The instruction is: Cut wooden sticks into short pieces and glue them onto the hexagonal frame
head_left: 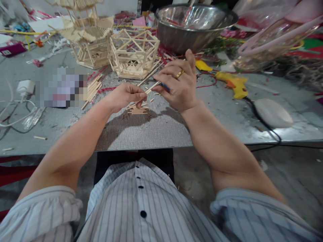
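Your left hand point(126, 96) pinches a wooden stick point(150, 89), your right hand point(179, 85) grips a blue-handled tool point(165, 88), above the cluttered grey surface point(151, 134)

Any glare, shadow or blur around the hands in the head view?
Head view: left hand and right hand, pinching a stick, sharp, casting soft shadows on the table; glare on the metal bowl; a pixelated patch at left; frame edges bow.

Pale bare-wood sticks point(137, 110), raw wooden lattice frame point(135, 53), shiny steel bowl point(194, 28), glossy yellow plastic glue gun point(233, 84), matt grey textured tabletop point(151, 131)
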Available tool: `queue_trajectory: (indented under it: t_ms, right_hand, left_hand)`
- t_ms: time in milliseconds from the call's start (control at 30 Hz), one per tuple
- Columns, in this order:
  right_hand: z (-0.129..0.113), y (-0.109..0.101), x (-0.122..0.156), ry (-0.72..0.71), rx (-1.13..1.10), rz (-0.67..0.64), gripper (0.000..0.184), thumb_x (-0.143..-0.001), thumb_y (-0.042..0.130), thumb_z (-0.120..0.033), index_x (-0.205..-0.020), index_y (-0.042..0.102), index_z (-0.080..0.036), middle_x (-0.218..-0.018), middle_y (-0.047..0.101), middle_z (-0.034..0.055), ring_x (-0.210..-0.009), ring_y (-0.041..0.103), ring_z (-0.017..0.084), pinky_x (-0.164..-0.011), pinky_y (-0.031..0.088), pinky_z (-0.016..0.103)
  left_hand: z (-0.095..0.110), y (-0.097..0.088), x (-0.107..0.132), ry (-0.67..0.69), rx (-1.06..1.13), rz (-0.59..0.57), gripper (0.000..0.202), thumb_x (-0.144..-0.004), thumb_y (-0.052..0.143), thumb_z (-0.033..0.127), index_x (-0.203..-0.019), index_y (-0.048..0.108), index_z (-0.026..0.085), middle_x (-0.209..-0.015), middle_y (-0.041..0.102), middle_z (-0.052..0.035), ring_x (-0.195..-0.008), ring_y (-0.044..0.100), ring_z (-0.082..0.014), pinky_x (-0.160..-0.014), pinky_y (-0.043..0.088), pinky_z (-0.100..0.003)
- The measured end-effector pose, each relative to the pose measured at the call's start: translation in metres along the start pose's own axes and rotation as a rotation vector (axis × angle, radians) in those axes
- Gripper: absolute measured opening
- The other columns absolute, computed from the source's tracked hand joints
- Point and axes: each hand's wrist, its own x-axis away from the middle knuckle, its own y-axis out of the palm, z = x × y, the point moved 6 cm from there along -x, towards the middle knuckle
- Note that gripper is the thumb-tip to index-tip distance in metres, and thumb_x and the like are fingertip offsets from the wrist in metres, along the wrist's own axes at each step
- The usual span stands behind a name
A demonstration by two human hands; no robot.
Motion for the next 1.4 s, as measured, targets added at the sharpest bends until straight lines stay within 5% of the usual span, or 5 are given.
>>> queue_trajectory:
  t_ms: [233,767,1000,1167,1400]
  right_hand:
    - [0.002,0.001,0.002,0.073,-0.098,-0.069,0.056,-0.095,0.038,-0.069,-0.124,0.066,-0.032,-0.125,0.065,0.0132,-0.132,0.047,0.039,-0.113,0.028,0.066]
    - [0.0,0.003,0.004,0.118,0.027,-0.08,0.054,-0.098,0.031,-0.062,-0.114,0.069,-0.026,-0.117,0.066,0.0156,-0.122,0.053,0.037,-0.109,0.032,0.055]
    - [-0.008,0.007,0.004,0.021,0.016,-0.166,0.056,-0.096,0.036,-0.066,-0.096,0.072,-0.022,-0.099,0.069,0.0141,-0.106,0.061,0.033,-0.09,0.042,0.046]
    - [-0.018,0.008,0.009,-0.066,-0.041,-0.267,0.046,-0.096,0.042,-0.061,-0.088,0.072,-0.027,-0.087,0.07,0.0097,-0.093,0.063,0.028,-0.074,0.04,0.039]
    - [-0.025,0.014,0.011,-0.183,-0.073,-0.31,0.039,-0.094,0.05,-0.052,-0.08,0.073,-0.024,-0.081,0.072,0.0064,-0.077,0.061,0.02,-0.062,0.027,0.033]
  left_hand:
    - [-0.001,0.006,0.0,0.011,0.116,-0.041,0.027,-0.09,0.069,0.022,-0.064,0.067,0.017,-0.049,0.057,0.0029,-0.054,0.057,-0.0094,-0.075,0.05,-0.027]
    - [0.007,0.013,0.001,-0.011,0.094,0.032,0.028,-0.089,0.071,0.025,-0.063,0.065,0.016,-0.05,0.055,0.0024,-0.054,0.058,-0.0105,-0.07,0.052,-0.028]
    - [0.001,0.004,0.003,-0.049,0.047,-0.149,0.024,-0.083,0.074,0.025,-0.061,0.069,0.017,-0.049,0.059,-0.0002,-0.049,0.055,-0.0112,-0.063,0.049,-0.029]
    - [-0.009,-0.004,0.003,-0.048,-0.068,-0.273,0.017,-0.073,0.081,0.028,-0.061,0.074,0.018,-0.048,0.059,-0.0011,-0.047,0.054,-0.0123,-0.056,0.046,-0.029]
    - [-0.011,-0.006,0.003,-0.046,-0.193,-0.257,0.013,-0.065,0.082,0.017,-0.057,0.072,0.019,-0.045,0.055,-0.0002,-0.043,0.052,-0.013,-0.056,0.044,-0.03]
